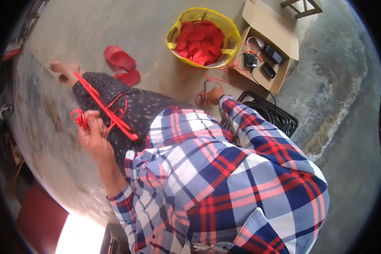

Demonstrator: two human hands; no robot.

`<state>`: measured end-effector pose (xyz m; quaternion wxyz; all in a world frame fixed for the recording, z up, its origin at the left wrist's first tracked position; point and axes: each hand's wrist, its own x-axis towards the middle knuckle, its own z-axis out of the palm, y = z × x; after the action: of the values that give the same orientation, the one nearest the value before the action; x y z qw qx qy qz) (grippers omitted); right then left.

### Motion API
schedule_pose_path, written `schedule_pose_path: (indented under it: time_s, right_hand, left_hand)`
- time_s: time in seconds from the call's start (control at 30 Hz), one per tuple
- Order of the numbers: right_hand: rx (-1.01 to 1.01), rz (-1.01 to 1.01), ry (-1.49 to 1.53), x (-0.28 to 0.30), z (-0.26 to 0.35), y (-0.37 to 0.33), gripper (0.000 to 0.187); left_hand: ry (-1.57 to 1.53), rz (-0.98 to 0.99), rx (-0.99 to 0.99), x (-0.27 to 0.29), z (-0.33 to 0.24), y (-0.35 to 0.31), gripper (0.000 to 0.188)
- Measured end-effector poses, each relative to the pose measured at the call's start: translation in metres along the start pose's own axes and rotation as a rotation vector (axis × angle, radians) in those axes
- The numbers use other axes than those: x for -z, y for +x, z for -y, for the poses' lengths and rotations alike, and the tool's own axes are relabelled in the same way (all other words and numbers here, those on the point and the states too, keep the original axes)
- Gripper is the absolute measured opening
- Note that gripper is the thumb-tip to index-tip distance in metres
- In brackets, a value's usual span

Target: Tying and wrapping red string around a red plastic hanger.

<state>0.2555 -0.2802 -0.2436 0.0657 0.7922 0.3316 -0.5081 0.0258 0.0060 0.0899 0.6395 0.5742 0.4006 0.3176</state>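
The person's two hands are well apart. The left hand (pixel 96 133), raised beside the left side of the lap, has its fingertips pinched on a small looped bundle of red string (pixel 78 116). The right hand (pixel 214 96), low at the person's right, touches the handles of a pair of scissors (pixel 205 86); whether its fingers are closed around them cannot be told. A long red braided strip (pixel 108 111) lies slantwise across the dark speckled trousers (pixel 144 93), with a loose loop of string beside its middle. The sleeves belong to a plaid shirt (pixel 207 169). Beyond the knees, a bare foot (pixel 67 70) shows, and near it a pair of red slippers (pixel 120 58) rests on the concrete floor (pixel 84 29). Past the scissors stands a yellow bag (pixel 230 27), filled inside its rim with red yarn (pixel 199 42); thin red strands trail out along its near edge. Just right of the bag, an open cardboard box (pixel 285 70) holds small black devices (pixel 272 54) and cables. A black rack (pixel 288 126) sits by the box's near corner.
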Motion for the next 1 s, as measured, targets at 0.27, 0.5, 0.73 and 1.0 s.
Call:
schedule_pose_path:
  time_s: [0.27,0.5,0.73,1.0]
  right_hand:
    - [-0.371,-0.196,0.473,-0.03,0.024,0.006,0.037]
    - [-0.301,-0.151,0.401,-0.024,0.038,-0.002,0.041]
    - [-0.416,-0.199,0.558,-0.023,0.039,-0.012,0.038]
    - [-0.373,-0.337,0.604,-0.03,0.032,-0.016,0.046]
  left_hand:
    - [0.089,-0.009,0.024,0.009,0.004,-0.002,0.018]
    - [0.096,0.013,0.016,0.008,-0.001,-0.005,0.017]
    - [0.099,0.034,0.029,0.008,-0.003,-0.006,0.017]
    - [0.085,0.044,0.039,0.007,0.002,-0.007,0.018]
